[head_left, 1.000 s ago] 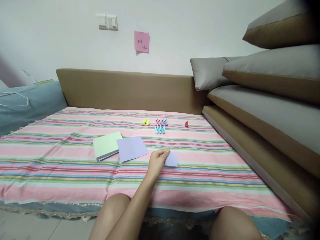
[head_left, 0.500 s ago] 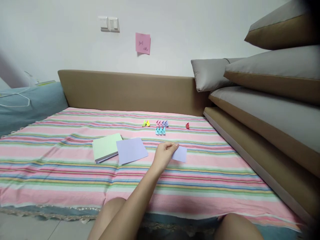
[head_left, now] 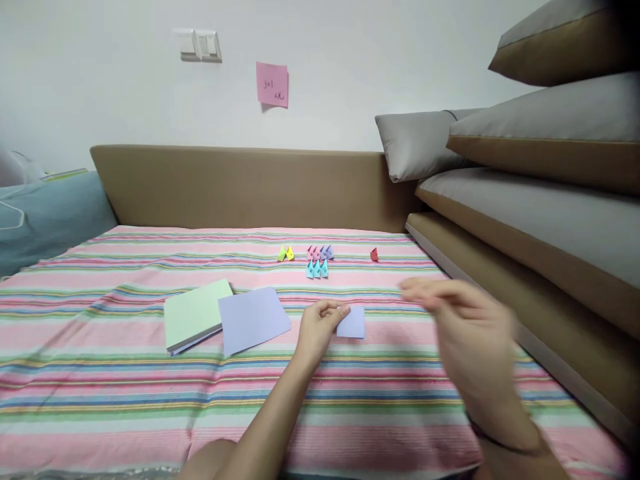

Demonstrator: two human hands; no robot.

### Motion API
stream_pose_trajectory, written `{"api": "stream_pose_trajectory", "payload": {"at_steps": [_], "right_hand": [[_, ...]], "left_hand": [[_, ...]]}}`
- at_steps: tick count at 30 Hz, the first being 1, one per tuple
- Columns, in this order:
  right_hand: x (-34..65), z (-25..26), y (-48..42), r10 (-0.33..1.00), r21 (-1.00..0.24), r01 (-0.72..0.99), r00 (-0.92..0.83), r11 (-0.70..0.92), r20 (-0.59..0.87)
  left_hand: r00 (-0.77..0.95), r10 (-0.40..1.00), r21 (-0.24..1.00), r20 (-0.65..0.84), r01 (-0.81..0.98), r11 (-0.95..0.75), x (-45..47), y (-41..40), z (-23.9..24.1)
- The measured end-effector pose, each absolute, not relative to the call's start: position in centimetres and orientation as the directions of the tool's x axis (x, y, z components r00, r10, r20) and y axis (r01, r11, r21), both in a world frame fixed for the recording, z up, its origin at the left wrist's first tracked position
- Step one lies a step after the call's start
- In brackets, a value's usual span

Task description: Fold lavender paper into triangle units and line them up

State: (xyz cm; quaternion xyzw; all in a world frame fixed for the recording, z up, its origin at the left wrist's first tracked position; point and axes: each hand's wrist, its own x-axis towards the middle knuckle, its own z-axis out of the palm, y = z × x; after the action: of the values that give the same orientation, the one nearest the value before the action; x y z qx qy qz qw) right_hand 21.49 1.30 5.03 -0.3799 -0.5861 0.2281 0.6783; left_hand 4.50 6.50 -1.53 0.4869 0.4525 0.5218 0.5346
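Note:
My left hand (head_left: 319,328) pinches the left edge of a small lilac square of paper (head_left: 352,323), just over the striped cloth. To the right, my right hand (head_left: 467,333) hangs in the air, blurred, its fingers stretched out leftward with nothing visible in them. Left of my left hand lies a larger lilac sheet (head_left: 254,321), partly on a stack of pale green paper (head_left: 196,313). Beyond the hands stand small folded paper pieces: yellow ones (head_left: 285,254), pink ones (head_left: 313,253), purple ones (head_left: 327,253), light blue ones (head_left: 317,269) and a red one (head_left: 374,254).
A striped cloth (head_left: 125,373) covers the bed surface. Along the back runs a brown padded board (head_left: 240,187). Grey and brown cushions (head_left: 545,160) are piled on the right. The wall carries a pink note (head_left: 273,85) and light switches (head_left: 199,45).
My right hand has come into view from the right. My left hand still holds the small lilac paper, which lies a little lower in view. The camera view has shifted slightly.

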Motion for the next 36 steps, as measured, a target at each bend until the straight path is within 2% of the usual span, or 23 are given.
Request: {"api": "stream_pose_trajectory", "payload": {"at_steps": [2, 4, 7, 9, 16, 20, 26, 31, 36], "right_hand": [[20.6, 3.0, 2.8, 0.885, -0.892, 0.064, 0.113, 0.448, 0.452], [19.9, 1.0, 3.9, 0.975, -0.975, -0.019, 0.0, 0.223, 0.223], [19.4, -0.7, 4.4, 0.989, -0.997, -0.073, -0.148, -0.038, -0.027], [19.5, -1.0, 4.1, 0.978, -0.992, -0.076, -0.188, -0.104, -0.088], [19.7, -0.4, 3.6, 0.999, -0.989, -0.145, -0.043, -0.027, -0.021], [19.6, -0.4, 3.7, 1.0, -0.986, -0.164, 0.016, 0.002, -0.001], [19.7, -0.6, 3.5, 1.0, -0.986, -0.169, 0.03, 0.012, 0.007], [19.7, -0.5, 3.4, 1.0, -0.988, -0.153, 0.018, 0.023, 0.02], [19.8, -0.4, 3.4, 0.999, -0.989, -0.143, 0.031, 0.027, 0.023]], "left_hand": [[0.034, 0.999, 0.992, 0.026, -0.125, -0.022, 4.3, 6.2, -1.5], [0.031, 0.998, 0.99, 0.053, -0.133, -0.049, 4.1, 6.0, -1.3], [0.041, 0.995, 0.989, 0.088, -0.12, -0.083, 4.0, 5.6, -1.0], [0.045, 0.994, 0.991, 0.099, -0.1, -0.095, 3.9, 5.4, -0.7], [0.182, 0.982, 0.998, 0.055, -0.044, -0.048, 3.7, 4.8, -0.2], [0.174, 0.983, 0.995, 0.064, -0.087, -0.049, 3.7, 4.9, -0.4], [0.175, 0.981, 0.992, 0.08, -0.114, -0.061, 3.6, 4.8, -0.4], [0.161, 0.986, 0.994, 0.039, -0.111, -0.021, 3.5, 4.8, -0.1], [0.263, 0.964, 0.994, 0.049, -0.103, -0.022, 3.2, 4.6, 0.3]]}}
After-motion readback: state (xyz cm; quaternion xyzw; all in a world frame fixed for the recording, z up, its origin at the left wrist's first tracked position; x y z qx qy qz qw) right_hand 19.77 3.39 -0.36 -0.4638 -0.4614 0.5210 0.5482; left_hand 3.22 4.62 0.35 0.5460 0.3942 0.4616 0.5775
